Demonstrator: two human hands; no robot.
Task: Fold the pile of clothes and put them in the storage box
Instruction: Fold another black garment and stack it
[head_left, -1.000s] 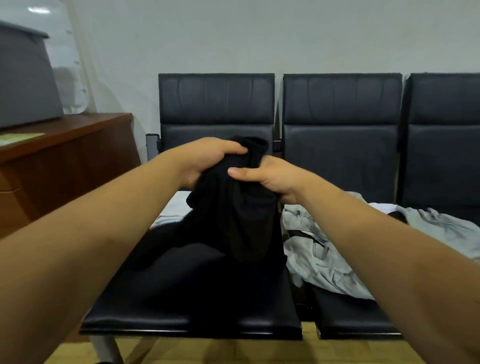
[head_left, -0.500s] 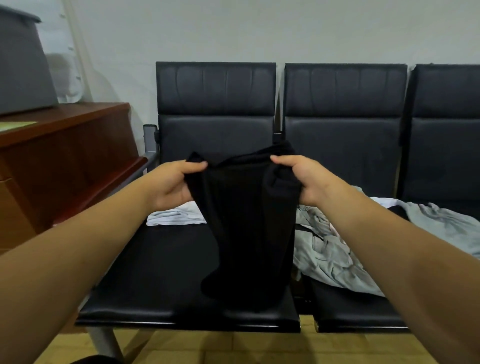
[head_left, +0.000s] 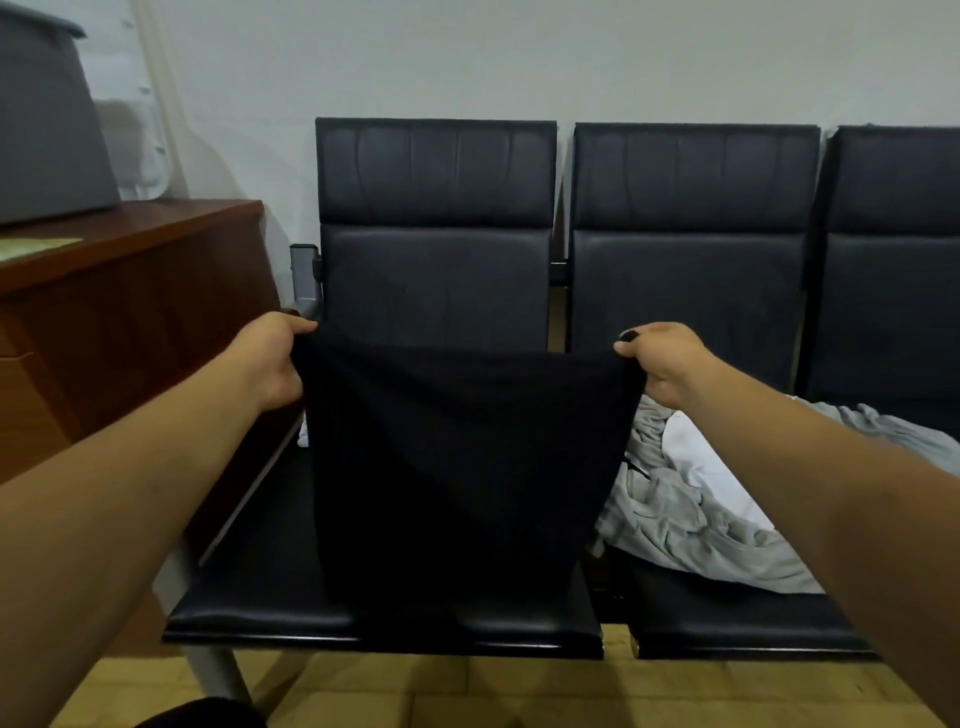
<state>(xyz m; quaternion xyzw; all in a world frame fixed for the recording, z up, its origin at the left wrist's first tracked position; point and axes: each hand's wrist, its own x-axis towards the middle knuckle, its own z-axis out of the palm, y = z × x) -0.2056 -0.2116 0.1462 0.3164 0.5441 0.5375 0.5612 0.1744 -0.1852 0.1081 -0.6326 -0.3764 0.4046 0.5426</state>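
Fingers (head_left: 300, 326) curled: our left hand (head_left: 275, 359) and right hand (head_left: 661, 361) pinch top corners of black garment (head_left: 457, 457), spread taut above left seat (head_left: 249, 597); grey clothes (head_left: 691, 519) heaped on middle seat (head_left: 727, 626).

Three black padded chairs joined in a row against a pale wall (head_left: 467, 57): left chair (head_left: 436, 176), middle chair (head_left: 696, 182), right chair (head_left: 893, 208), the last cut by the frame edge. Grey metal bracket (head_left: 304, 270) at the left chair's outer side. Metal leg (head_left: 218, 675) under its seat. Reddish-brown wooden cabinet (head_left: 130, 291) stands left of the row, a green sheet (head_left: 36, 248) lying flat on top. Floor (head_left: 415, 691) is yellowish.
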